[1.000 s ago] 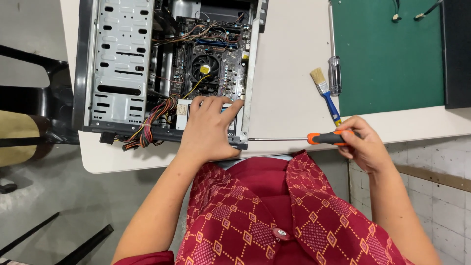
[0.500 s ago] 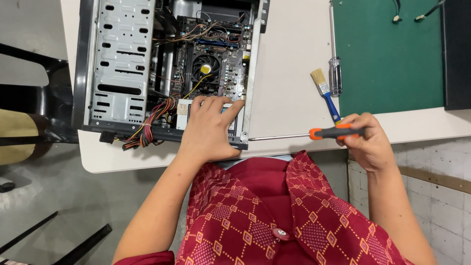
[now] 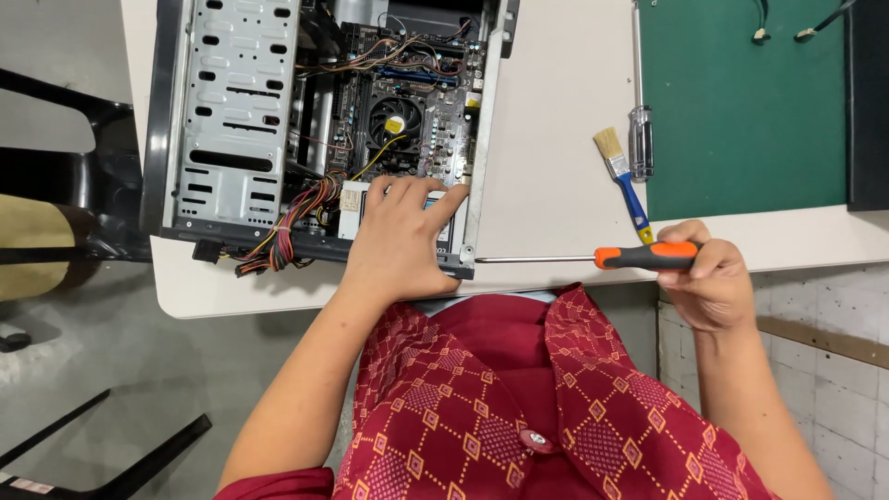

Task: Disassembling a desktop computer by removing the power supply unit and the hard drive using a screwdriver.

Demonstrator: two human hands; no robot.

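nearest the camera is a red patterned garment (image 3: 519, 398), and just beyond it the edge of a white table (image 3: 556, 176) that carries everything else. grey concrete floor lies to the left of the table, with a dark chair (image 3: 65, 185) beside it; pale wall tiles show at the lower right.

the right hand (image 3: 708, 278) is clamped around the orange and black handle of a long screwdriver (image 3: 593, 257), which lies level along the near table edge, its tip reaching the near right corner of the open computer case (image 3: 324, 139). the left hand (image 3: 403, 241) rests flat, fingers spread, on the near end of the case, over a pale drive; it grips nothing.

compared with a second ago, the screwdriver has moved from a slight tilt to level, and the right hand has shifted a little up and right along the handle. the left hand has stayed in place on the case.

right of the case, a small paintbrush (image 3: 622, 181) with a blue handle lies on the table, just beside a second screwdriver with a clear handle (image 3: 640, 139) at the edge of a green mat (image 3: 741, 120).

inside the case, lying on its side, are a motherboard with a round black cooling fan (image 3: 394, 116), a perforated metal drive cage (image 3: 236, 111) to the left, and a bundle of coloured cables (image 3: 296, 218) spilling toward the near edge.
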